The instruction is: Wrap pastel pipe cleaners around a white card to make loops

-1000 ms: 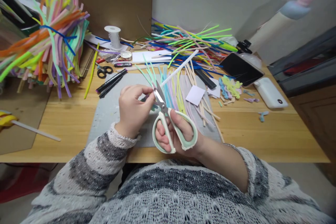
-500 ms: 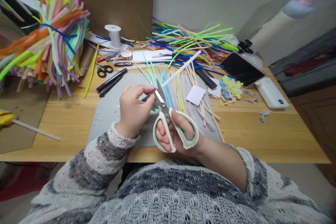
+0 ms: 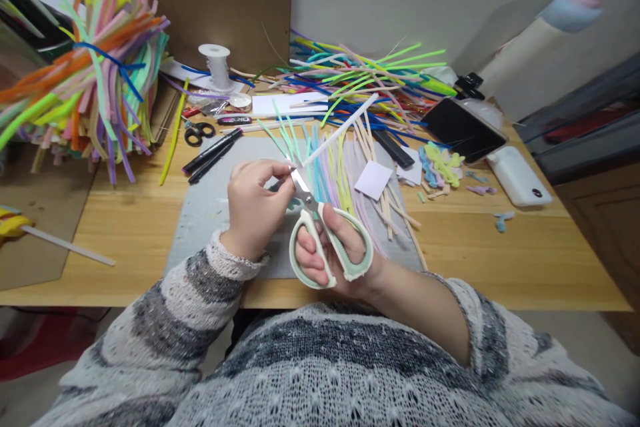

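Your left hand [image 3: 257,207], at the center of the frame, has thumb and forefinger pinched on a pale pipe cleaner [image 3: 343,128], which slants toward the upper right. Your right hand [image 3: 334,259] is wrapped through the handles of the white-and-green scissors [image 3: 311,203], its blades beside your left fingertips; you cannot tell whether they touch the strip. Below your hands lies a gray cutting mat [image 3: 207,227], bearing pastel pipe cleaners [image 3: 345,187] and a white paper square [image 3: 373,180]. In the upper left stands a large multicolored pipe-cleaner bundle [image 3: 100,73].
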`<control>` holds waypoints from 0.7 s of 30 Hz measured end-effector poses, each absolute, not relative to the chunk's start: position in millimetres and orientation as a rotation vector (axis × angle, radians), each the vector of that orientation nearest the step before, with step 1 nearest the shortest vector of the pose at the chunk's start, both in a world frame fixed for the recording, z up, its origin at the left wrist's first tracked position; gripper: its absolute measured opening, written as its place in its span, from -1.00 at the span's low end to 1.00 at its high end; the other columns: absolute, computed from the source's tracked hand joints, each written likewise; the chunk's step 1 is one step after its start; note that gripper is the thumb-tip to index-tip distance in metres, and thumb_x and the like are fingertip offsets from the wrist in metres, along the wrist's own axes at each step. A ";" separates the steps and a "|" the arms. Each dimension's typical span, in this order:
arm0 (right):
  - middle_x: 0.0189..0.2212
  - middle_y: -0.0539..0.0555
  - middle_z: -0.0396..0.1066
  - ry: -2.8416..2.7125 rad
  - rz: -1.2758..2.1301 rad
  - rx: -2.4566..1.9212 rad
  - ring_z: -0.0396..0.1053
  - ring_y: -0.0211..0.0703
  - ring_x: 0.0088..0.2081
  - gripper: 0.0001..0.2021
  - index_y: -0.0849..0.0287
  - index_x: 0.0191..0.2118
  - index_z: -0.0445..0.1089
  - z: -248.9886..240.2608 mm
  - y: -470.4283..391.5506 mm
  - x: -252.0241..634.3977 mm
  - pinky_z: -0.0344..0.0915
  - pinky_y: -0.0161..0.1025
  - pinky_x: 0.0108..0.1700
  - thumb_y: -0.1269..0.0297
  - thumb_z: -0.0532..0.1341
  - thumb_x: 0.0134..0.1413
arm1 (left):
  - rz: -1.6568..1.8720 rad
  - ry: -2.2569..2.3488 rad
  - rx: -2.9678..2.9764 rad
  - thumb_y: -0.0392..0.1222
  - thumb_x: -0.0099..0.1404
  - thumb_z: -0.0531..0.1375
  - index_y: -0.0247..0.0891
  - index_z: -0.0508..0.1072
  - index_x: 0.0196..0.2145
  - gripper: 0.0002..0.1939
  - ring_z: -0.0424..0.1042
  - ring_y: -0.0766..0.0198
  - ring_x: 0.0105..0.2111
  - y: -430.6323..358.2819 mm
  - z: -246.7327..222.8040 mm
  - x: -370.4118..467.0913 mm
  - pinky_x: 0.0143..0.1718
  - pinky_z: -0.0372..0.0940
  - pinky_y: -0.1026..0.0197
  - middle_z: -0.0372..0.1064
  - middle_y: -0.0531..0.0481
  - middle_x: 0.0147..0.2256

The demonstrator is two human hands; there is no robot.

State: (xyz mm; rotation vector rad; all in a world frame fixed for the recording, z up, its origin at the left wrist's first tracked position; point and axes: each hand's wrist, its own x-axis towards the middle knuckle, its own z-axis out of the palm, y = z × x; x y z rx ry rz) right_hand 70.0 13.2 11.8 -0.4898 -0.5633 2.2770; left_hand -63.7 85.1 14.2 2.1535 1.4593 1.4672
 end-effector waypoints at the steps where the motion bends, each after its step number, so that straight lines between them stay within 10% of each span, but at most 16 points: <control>1: -0.70 -0.11 0.19 -0.561 2.280 -0.506 0.15 -0.43 -0.71 -0.47 0.19 -0.52 0.24 12.8 14.1 69.5 0.03 -0.44 -0.67 -0.24 0.02 0.08 | 1.464 1.466 2.147 -0.34 0.08 0.27 -0.22 0.48 -0.46 -0.94 0.47 0.23 -0.35 85.8 13.8 -64.0 -0.21 0.28 0.13 0.51 0.05 -0.43; 14: -0.72 -0.11 0.21 -1.059 2.201 -0.896 0.20 -0.37 -0.72 -0.54 0.17 -0.54 0.24 29.9 12.6 80.6 0.07 -0.39 -0.69 -0.18 0.13 -0.01 | 1.368 1.571 2.101 -0.20 0.14 0.27 -0.21 0.50 -0.48 -0.93 0.44 0.22 -0.41 93.7 16.5 -70.2 -0.29 0.28 0.11 0.48 0.02 -0.47; 21: -0.46 0.01 0.36 -1.713 0.859 -1.698 0.25 -0.24 -0.44 -0.82 0.13 -0.36 0.35 33.6 -3.6 182.3 0.15 -0.27 -0.42 0.13 0.21 0.01 | 1.440 1.608 2.065 -0.15 0.17 0.26 -0.15 0.52 -0.44 -0.92 0.45 0.22 -0.39 93.2 22.9 -77.1 -0.25 0.32 0.08 0.48 0.02 -0.45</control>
